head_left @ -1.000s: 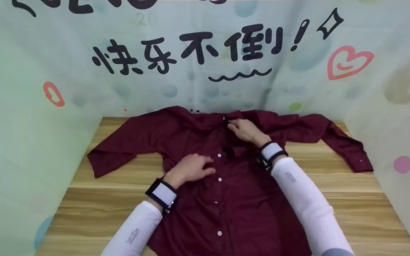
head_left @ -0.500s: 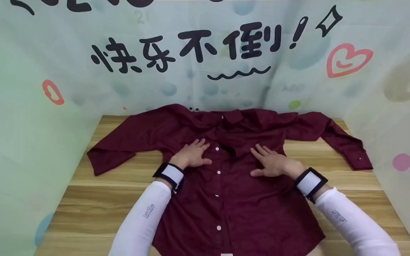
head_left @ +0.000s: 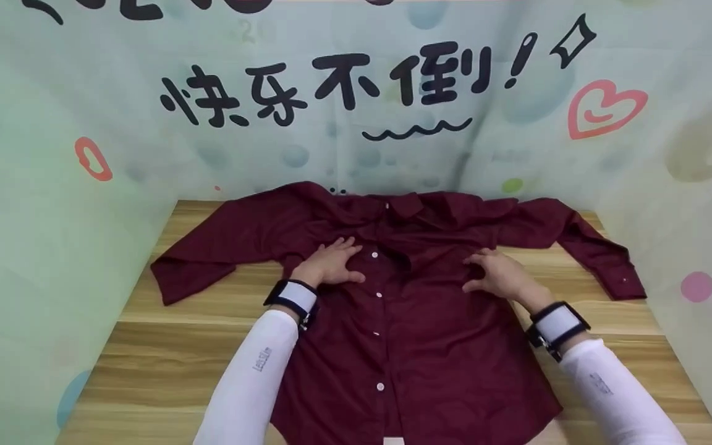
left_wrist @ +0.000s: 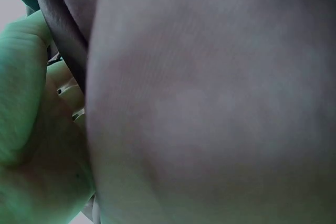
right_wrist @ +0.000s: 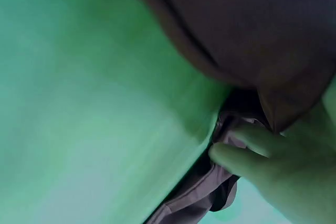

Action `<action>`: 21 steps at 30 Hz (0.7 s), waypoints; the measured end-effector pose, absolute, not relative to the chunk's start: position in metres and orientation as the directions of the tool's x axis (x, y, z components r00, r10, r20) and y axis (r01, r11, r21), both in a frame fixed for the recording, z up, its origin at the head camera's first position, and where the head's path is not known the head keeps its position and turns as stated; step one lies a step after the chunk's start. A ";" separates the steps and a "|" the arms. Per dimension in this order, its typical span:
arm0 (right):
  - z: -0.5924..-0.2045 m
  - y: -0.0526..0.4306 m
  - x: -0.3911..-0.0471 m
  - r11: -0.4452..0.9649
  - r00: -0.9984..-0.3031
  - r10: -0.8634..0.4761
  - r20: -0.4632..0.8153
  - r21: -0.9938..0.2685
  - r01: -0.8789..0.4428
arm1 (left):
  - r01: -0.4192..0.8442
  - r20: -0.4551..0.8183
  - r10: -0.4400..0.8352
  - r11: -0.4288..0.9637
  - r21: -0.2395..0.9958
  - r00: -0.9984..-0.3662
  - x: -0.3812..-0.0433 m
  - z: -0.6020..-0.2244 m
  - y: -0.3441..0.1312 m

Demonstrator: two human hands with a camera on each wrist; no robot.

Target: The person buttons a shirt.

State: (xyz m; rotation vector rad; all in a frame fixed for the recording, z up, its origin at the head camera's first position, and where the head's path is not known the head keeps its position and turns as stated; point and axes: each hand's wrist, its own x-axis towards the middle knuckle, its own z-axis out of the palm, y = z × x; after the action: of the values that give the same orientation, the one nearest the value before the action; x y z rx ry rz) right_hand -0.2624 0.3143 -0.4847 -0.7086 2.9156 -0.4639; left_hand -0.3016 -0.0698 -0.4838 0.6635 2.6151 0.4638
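A dark maroon button-up shirt (head_left: 449, 346) lies front side up, its collar toward the back wall and its sleeves spread to both sides. My left hand (head_left: 330, 262) rests with spread fingers on the chest, left of the button row. Over the right side of the chest, below the sleeve, is my right hand (head_left: 504, 278), fingers bent and thumb apart, touching the cloth. Blurred cloth (left_wrist: 210, 98) fills most of the left wrist view beside my palm. In the right wrist view, my fingers are against the shirt's folds (right_wrist: 199, 192).
The shirt lies on a wood-grain table (head_left: 164, 364). A pale printed cloth wall (head_left: 331, 161) with lettering stands right behind the collar, and similar walls rise at left and right. The right cuff (head_left: 625, 281) lies close to the right wall.
My right hand has come down from the collar to the chest, then shifted right toward the shirt's side. My left hand has slid slightly up the chest, its fingers spreading.
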 end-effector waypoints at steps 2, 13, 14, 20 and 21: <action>-0.488 0.316 -0.254 0.840 -0.884 -0.456 0.103 -0.277 -0.466 | 0.376 -0.296 0.511 0.831 0.410 -0.807 -0.302 -0.483 -0.069; -0.480 0.295 -0.215 0.742 -0.761 -0.596 0.258 -0.186 -0.644 | 0.371 -0.290 0.503 0.835 0.406 -0.814 -0.302 -0.483 -0.069; -0.479 0.293 -0.213 0.706 -0.731 -0.644 0.227 -0.191 -0.682 | 0.368 -0.292 0.498 0.838 0.403 -0.816 -0.303 -0.483 -0.069; -0.479 0.286 -0.204 0.589 -0.610 -0.792 0.033 -0.222 -0.777 | 0.358 -0.302 0.492 0.842 0.403 -0.817 -0.302 -0.485 -0.069; -0.479 0.287 -0.203 0.582 -0.602 -0.798 0.024 -0.226 -0.781 | 0.357 -0.303 0.491 0.843 0.403 -0.817 -0.302 -0.485 -0.069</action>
State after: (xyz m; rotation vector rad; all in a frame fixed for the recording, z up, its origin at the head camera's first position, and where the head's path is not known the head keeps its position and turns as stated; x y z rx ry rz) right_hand -0.2028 0.2867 -0.4790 -1.3607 2.7224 -0.3287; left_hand -0.3024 -0.0688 -0.4849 0.6312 2.6214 0.4646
